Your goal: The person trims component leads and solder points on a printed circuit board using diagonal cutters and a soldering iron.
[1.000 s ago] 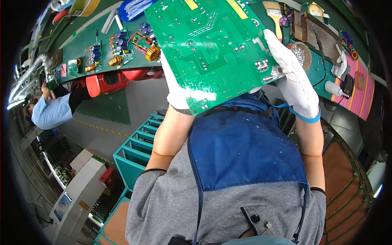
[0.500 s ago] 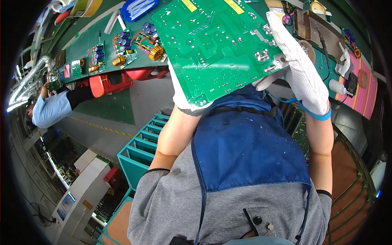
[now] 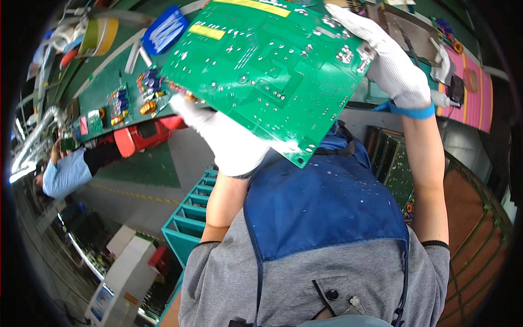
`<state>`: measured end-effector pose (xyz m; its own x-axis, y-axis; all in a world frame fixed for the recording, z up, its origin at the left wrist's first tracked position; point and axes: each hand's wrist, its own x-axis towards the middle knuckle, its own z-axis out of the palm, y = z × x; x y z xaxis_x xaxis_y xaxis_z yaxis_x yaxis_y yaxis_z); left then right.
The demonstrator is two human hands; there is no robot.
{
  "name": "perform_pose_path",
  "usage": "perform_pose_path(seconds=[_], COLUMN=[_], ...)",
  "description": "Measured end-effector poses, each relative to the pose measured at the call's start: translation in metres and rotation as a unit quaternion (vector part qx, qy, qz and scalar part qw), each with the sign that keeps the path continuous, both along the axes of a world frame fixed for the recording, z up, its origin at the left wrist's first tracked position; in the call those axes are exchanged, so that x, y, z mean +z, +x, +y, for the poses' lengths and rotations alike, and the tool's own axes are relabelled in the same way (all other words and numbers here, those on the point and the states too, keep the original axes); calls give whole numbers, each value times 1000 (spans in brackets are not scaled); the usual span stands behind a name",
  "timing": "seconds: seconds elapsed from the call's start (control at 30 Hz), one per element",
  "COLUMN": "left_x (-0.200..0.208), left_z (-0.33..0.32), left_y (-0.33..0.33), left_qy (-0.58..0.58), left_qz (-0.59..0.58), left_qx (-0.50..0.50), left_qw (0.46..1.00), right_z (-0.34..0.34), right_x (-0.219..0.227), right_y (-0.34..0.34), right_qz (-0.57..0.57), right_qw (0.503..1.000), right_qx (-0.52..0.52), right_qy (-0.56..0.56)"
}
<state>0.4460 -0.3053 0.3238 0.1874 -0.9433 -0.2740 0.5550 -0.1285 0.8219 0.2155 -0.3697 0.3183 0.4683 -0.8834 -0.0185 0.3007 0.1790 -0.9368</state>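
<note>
A large green circuit board (image 3: 272, 82) is raised in front of me, tilted, its solder side facing me with yellow tape strips near the far edge. My left hand (image 3: 226, 136), in a white glove, grips the board's near left edge; one finger stretches out along the side and the others are hidden behind it. At the right edge my right hand (image 3: 389, 62), also gloved, holds the board by a corner beside shiny solder joints and a metal tab. Around the right wrist is a blue band (image 3: 417, 111) with a cord.
On the green bench (image 3: 103, 79) at left lie several boards with coils and capacitors. A blue tray (image 3: 165, 31) of white strips is beyond. Teal racking (image 3: 188, 223) stands left of me, a red stool (image 3: 141, 139) by the bench. Another person (image 3: 68, 169) works far left.
The board has turned and shifted left, its near corner now pointing toward me. My left hand has moved out from beneath it to the left, and my right hand has risen slightly.
</note>
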Motion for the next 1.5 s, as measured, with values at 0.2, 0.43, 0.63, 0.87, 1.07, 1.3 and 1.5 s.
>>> perform_pose_path(seconds=[0.2,0.43,0.63,0.87,1.07,1.3,1.5], left_x=[-8,-16,-31,-29,-32,-29,-26], left_z=[19,22,33,32,33,26,21], left_y=[0,6,18,23,24,11,4], left_qy=[-74,30,62,60,61,72,49], left_qz=[465,467,407,434,420,326,481], left_qx=[-159,-91,-134,-164,-168,-146,-117], left_qw=[868,879,902,884,890,931,868], right_z=[-25,-25,-27,-34,-27,-41,-26], right_x=[29,34,38,12,40,12,67], right_y=[2,0,-2,-1,-7,-18,-8], right_qz=[53,56,61,16,137,49,210], right_qw=[992,993,988,998,985,971,956], right_qx=[-8,-3,28,65,94,143,197], right_qy=[116,100,138,-8,-43,-186,63])
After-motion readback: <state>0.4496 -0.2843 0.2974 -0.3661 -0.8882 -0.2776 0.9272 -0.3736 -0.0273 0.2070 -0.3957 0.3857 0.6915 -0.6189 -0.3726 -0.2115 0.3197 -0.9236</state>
